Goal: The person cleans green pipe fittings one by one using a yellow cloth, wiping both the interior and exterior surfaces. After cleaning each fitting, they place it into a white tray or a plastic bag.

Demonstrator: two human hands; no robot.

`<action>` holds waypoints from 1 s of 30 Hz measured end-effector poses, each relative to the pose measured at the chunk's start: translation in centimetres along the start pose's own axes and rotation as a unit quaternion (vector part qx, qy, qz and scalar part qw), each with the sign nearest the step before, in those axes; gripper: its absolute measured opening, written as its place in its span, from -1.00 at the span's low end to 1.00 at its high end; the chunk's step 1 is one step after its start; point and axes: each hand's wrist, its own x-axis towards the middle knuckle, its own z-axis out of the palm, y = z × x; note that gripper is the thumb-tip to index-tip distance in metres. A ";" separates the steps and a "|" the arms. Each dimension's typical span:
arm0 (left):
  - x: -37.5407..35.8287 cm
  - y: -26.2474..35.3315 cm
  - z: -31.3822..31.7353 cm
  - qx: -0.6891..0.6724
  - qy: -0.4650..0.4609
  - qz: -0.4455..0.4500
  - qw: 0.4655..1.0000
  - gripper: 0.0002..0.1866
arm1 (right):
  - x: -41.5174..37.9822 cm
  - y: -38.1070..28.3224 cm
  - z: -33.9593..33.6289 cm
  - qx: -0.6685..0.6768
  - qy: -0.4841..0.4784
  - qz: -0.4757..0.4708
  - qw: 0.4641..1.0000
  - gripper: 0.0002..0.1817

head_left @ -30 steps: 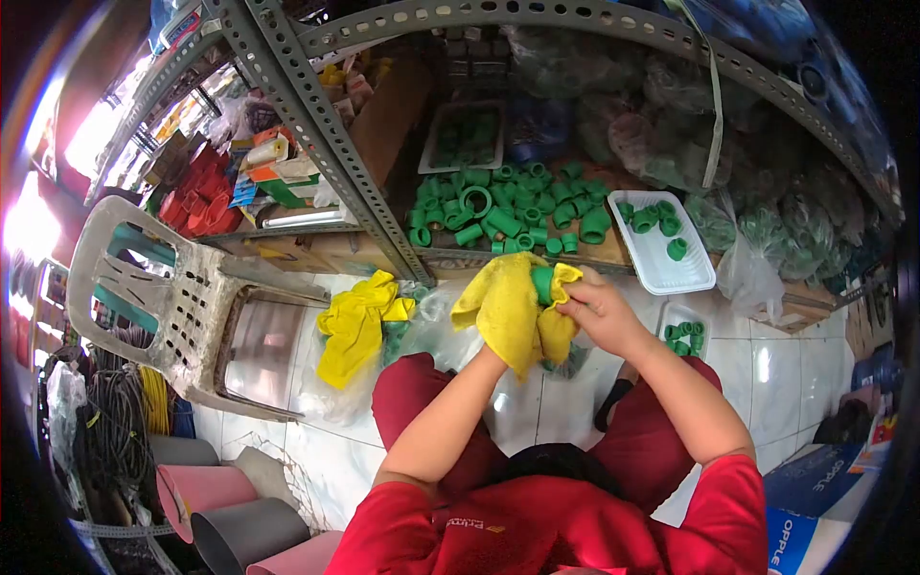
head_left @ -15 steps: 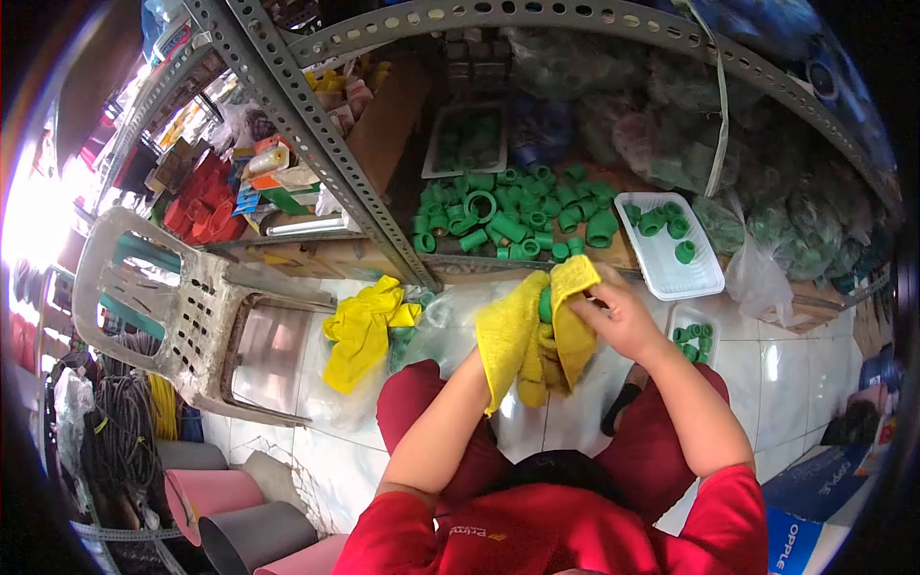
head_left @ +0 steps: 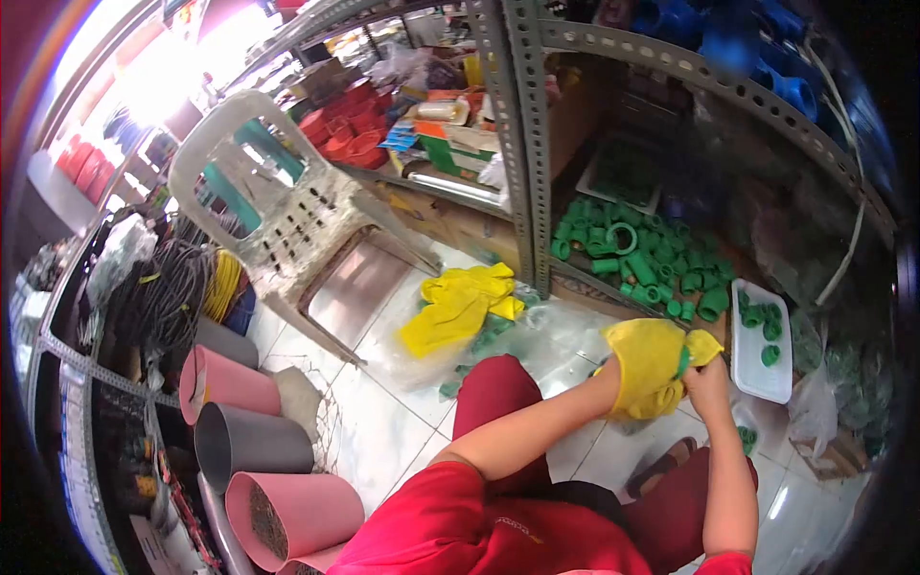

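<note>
My left hand [head_left: 609, 379] reaches under a yellow cloth [head_left: 644, 359], which covers its fingers. The cloth bunches around a green pipe fitting [head_left: 684, 361], of which only a narrow band shows. On the other side, my right hand [head_left: 707, 385] is closed on the cloth's right end, by the fitting. Just beyond my hands, many loose green pipe fittings [head_left: 644, 257] lie heaped on the low shelf. A white tray [head_left: 763, 372] with several more fittings is right of my right hand.
A second yellow cloth [head_left: 458, 305] lies on clear plastic on the floor. A worn plastic chair [head_left: 305, 225] stands at the left, with pink and grey buckets [head_left: 316, 517] nearer me. A metal shelf post [head_left: 525, 144] rises ahead. A clear bag [head_left: 815, 412] hangs right of the tray.
My view has swung to the left, so the shelf and my hands appear further right. The cloth now wraps more closely around the fitting, and my right hand grips lower on its end.
</note>
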 end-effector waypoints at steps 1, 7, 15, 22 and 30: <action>0.9 1.7 -1.9 0.020 -0.048 0.019 0.998 -0.71 | 0.2 -0.2 -0.2 0.001 -0.006 -0.005 1.000 -0.63; 1.7 2.2 -1.7 0.026 -0.037 0.094 0.995 -0.67 | 0.3 -0.3 -1.0 0.222 -0.031 0.062 0.973 -0.63; -1.3 -3.5 5.1 -0.336 0.032 -0.014 0.941 -0.74 | -0.7 -1.9 0.2 -0.104 0.121 -0.167 0.973 -0.66; 0.6 0.8 0.0 -0.012 -0.072 0.029 0.997 -0.68 | -0.1 0.0 0.2 0.178 0.049 0.042 0.982 -0.70; 1.8 1.0 -1.8 -0.015 0.101 -0.078 0.992 -0.64 | -1.1 -1.9 0.9 0.312 0.051 0.017 0.949 -0.74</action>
